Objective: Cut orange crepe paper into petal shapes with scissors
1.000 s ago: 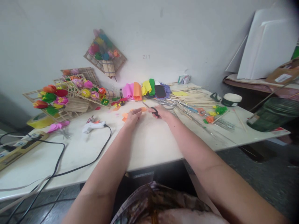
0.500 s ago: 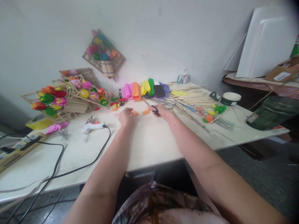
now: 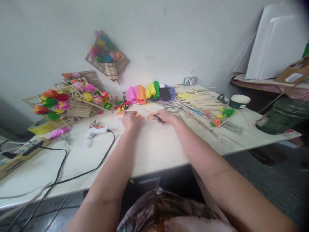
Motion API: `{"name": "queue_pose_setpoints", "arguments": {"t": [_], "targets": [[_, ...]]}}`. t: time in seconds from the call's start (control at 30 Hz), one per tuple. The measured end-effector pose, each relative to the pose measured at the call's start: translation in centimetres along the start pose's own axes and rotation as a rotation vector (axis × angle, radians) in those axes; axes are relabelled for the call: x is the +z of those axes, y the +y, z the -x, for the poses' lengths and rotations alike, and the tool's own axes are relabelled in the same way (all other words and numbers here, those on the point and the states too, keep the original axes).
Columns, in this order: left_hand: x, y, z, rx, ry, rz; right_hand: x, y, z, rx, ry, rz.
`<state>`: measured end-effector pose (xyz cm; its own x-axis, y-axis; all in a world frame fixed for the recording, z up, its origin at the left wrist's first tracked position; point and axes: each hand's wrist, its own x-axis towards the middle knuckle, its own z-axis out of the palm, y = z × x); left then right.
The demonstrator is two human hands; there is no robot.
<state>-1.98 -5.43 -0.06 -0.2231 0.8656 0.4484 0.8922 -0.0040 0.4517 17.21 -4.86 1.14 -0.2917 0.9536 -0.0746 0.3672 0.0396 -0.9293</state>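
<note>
My right hand is closed round the black handles of a pair of scissors, whose thin blades point up and to the left. Beneath that hand, a piece of orange paper lies on the white table. My left hand rests palm down, with its fingers stretched forward over the tabletop. Small pieces of orange paper show at its fingertips; it does not appear to grip them. Behind the hands stand rolls of pink paper and orange paper.
A white glue gun with a black cord lies at left, near a power strip. Paper flowers on stick frames stand behind it. Thin sticks, larger scissors and a dark green jar occupy the right side.
My left hand has flattened from a pinch and lies lower on the orange pieces. In my right hand the scissors have turned, so their blades now show pointing left.
</note>
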Motion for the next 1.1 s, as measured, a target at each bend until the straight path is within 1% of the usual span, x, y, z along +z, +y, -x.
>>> {"name": "queue_pose_setpoints", "arguments": {"t": [0.07,0.13,0.2,0.27,0.4,0.47,0.53,0.6,0.63,0.7,0.77,0.83,0.9,1.0,1.1], "targets": [[0.2,0.3,0.1,0.108,-0.022,-0.084,0.0,0.0,0.0,0.003,0.007,0.009],[0.4,0.6,0.2,0.184,-0.076,-0.179,0.1,0.0,-0.1,0.005,0.021,0.015],[0.7,0.8,0.2,0.217,-0.121,-0.262,0.1,0.0,-0.2,0.006,0.031,0.015],[1.0,0.9,0.2,0.238,-0.138,-0.323,0.1,0.1,-0.3,0.005,0.039,0.006],[1.2,0.7,0.0,0.302,-0.114,-0.345,0.1,0.1,-0.4,-0.002,0.066,-0.05],[1.0,0.7,0.0,0.313,-0.037,-0.287,0.1,0.1,-0.5,0.001,0.083,-0.109],[0.7,0.8,0.0,0.276,0.067,-0.19,0.2,0.1,-0.5,0.012,0.099,-0.167],[0.5,0.9,-0.1,0.166,0.143,-0.048,0.2,0.1,-0.6,0.022,0.11,-0.211],[0.5,0.9,-0.1,0.104,0.151,0.052,0.2,0.1,-0.6,0.022,0.112,-0.228],[0.7,1.0,-0.1,0.0,0.113,0.312,0.2,0.0,-0.6,0.018,0.103,-0.257],[1.1,0.9,-0.2,-0.068,0.034,0.598,0.1,0.0,-0.5,0.024,0.087,-0.271],[1.3,0.9,-0.1,-0.115,-0.031,0.838,0.0,-0.1,-0.4,0.032,0.069,-0.267],[1.4,0.9,-0.1,-0.129,-0.06,1.013,0.0,-0.1,-0.2,0.026,0.06,-0.256],[1.5,0.7,-0.2,-0.134,-0.059,1.163,-0.1,-0.2,0.0,0.026,0.051,-0.243],[1.7,0.4,-0.4,-0.202,-0.004,1.169,0.0,-0.4,0.1,0.044,0.042,-0.255]]}}
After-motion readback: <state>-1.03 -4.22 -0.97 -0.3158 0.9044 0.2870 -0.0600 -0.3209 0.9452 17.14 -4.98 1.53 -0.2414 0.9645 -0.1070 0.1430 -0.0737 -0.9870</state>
